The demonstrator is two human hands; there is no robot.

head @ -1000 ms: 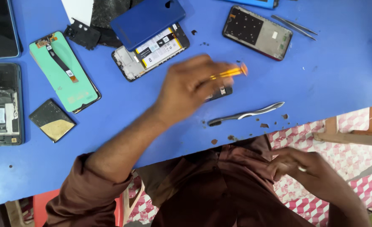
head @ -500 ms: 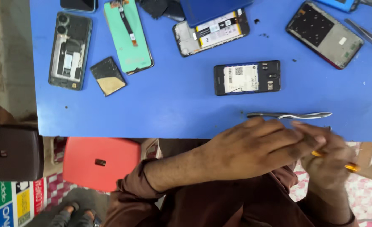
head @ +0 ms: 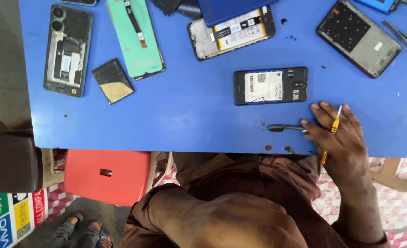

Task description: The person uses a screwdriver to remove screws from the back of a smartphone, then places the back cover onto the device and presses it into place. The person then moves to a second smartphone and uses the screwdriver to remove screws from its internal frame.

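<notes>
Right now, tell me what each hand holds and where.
The right hand holds a small orange screwdriver between its fingers, along the handle. The left hand is out of view.

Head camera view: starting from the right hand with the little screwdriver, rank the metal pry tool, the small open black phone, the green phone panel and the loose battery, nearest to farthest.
From the right hand:
1. Metal pry tool, under its fingertips near the table's front edge.
2. Small open black phone, just beyond the hand.
3. Green phone panel, far side, toward the left.
4. Loose battery, left of the panel; these last two are close, so the order is tentative.
</notes>
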